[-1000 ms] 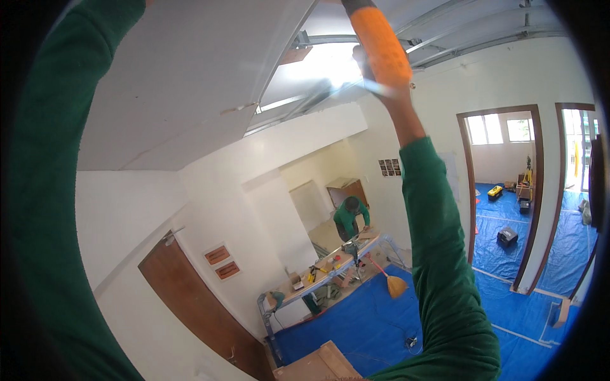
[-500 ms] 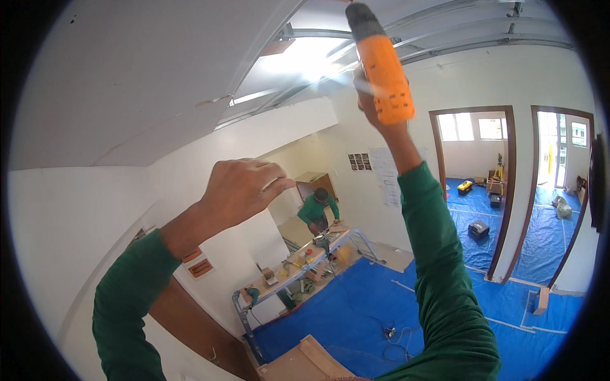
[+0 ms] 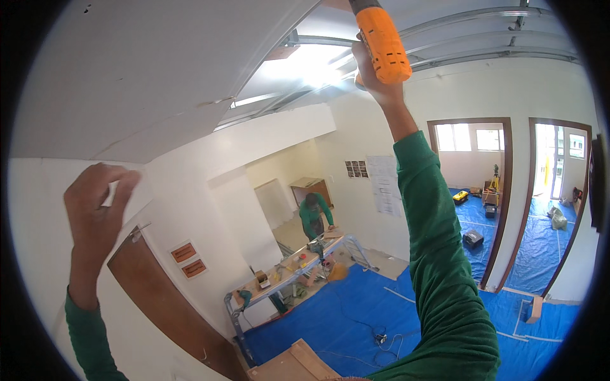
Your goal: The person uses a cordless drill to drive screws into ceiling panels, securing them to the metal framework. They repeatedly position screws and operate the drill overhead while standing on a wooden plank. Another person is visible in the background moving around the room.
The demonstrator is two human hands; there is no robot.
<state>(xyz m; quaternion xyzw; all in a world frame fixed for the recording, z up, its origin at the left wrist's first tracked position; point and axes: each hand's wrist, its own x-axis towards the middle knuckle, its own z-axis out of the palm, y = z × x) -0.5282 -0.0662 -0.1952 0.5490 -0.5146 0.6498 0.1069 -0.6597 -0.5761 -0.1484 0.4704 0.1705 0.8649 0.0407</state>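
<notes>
Overhead, my right hand [image 3: 379,79] is wrapped round the grip of an orange and black power drill [image 3: 383,47]. The drill points up, and its front end runs out of view beside the edge of the pale ceiling panel [image 3: 171,70]. Off to the left, my left hand [image 3: 98,203] is raised below that panel. Its fingers are curled towards the thumb in a pinch; whether something small sits between the tips I cannot make out.
Metal ceiling framing [image 3: 470,25] shows past the panel's edge. Below, a co-worker [image 3: 314,213] in green leans over a workbench [image 3: 279,276] covered with tools. Blue sheeting [image 3: 318,324] covers the floor, with a cable [image 3: 381,338] on it. A brown board [image 3: 295,365] lies close beneath me.
My left hand has moved left and slightly down, away from the drill. The drill has gone higher in view, with my right hand still round it.
</notes>
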